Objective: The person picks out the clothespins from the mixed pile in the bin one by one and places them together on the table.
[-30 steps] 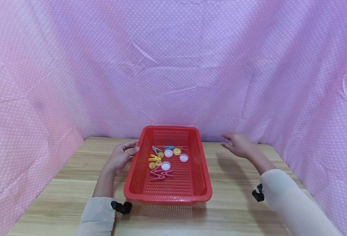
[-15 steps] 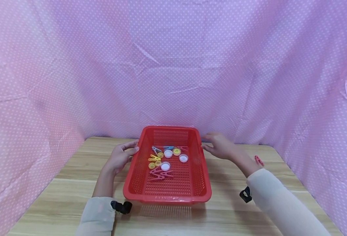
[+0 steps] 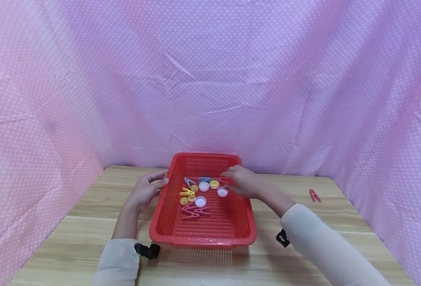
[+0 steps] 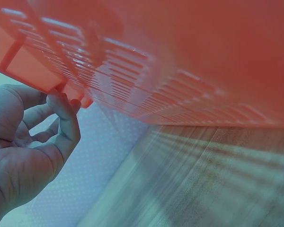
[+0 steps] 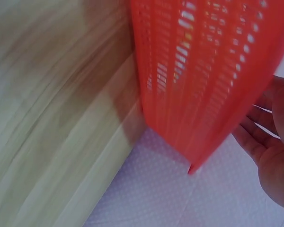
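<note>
A red plastic basket (image 3: 203, 240) stands on the wooden table, holding several clothespins and small round caps. At its left rim, my left hand (image 3: 146, 190) grips the edge, thumb and fingertips at the lip in the left wrist view. Over the right rim reaches my right hand (image 3: 244, 182), its fingers spread loosely inside the basket. Below those fingers are a white cap (image 3: 222, 192) and a pink clothespin (image 3: 220, 180), partly covered by the hand. Near them lies a yellow cap (image 3: 214, 184). In the right wrist view, the fingertips are hidden behind the basket wall.
Farther left in the basket are a blue clothespin (image 3: 204, 179), a yellow clothespin (image 3: 187, 191) and pink clothespins (image 3: 191, 214). Another pink clothespin (image 3: 315, 195) lies on the table (image 3: 339, 230) at right. A pink dotted cloth (image 3: 210, 87) hangs behind the table.
My right hand has moved left from above the table at right, across the rim and into the basket. The pink clothespin on the table has come into view. My left hand stays put.
</note>
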{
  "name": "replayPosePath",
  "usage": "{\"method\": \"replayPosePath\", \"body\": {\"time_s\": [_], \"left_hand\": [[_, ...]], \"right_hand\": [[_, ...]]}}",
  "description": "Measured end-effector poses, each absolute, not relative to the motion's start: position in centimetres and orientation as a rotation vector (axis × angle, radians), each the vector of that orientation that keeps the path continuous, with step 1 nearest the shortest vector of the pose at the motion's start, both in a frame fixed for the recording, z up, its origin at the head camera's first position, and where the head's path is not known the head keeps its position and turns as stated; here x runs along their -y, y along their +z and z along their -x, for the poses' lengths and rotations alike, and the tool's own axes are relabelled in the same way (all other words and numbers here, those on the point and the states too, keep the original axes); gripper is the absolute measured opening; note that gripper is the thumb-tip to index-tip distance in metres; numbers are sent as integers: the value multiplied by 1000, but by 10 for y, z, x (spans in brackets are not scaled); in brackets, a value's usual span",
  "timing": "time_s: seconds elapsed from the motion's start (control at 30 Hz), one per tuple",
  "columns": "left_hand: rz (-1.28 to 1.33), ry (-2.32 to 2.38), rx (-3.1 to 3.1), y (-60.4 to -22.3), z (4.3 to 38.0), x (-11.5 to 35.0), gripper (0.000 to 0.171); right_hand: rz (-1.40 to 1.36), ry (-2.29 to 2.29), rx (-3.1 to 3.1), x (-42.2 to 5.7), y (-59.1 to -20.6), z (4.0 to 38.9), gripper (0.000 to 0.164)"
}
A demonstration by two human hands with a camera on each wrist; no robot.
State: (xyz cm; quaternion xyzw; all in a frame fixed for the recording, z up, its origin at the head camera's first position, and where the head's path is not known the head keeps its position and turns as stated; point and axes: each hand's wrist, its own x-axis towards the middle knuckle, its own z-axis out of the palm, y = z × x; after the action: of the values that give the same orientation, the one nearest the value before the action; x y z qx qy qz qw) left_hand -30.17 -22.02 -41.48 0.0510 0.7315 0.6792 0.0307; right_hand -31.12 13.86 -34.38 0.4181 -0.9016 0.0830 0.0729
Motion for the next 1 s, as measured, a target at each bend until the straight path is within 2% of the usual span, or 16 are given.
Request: {"method": "replayPosePath", "body": {"time_s": [0.4, 0.77, 1.0], "left_hand": [[-153, 2096, -2254, -415, 302, 221, 49], [-155, 2112, -2236, -417, 303, 222, 48], [-179, 2110, -2232, -417, 305, 223, 49]], "right_hand": [[-1352, 116, 2802, -102, -361, 304, 41], [-1432, 107, 2880, -91, -375, 307, 46], [-1516, 24, 2908, -87, -382, 311, 43]]}}
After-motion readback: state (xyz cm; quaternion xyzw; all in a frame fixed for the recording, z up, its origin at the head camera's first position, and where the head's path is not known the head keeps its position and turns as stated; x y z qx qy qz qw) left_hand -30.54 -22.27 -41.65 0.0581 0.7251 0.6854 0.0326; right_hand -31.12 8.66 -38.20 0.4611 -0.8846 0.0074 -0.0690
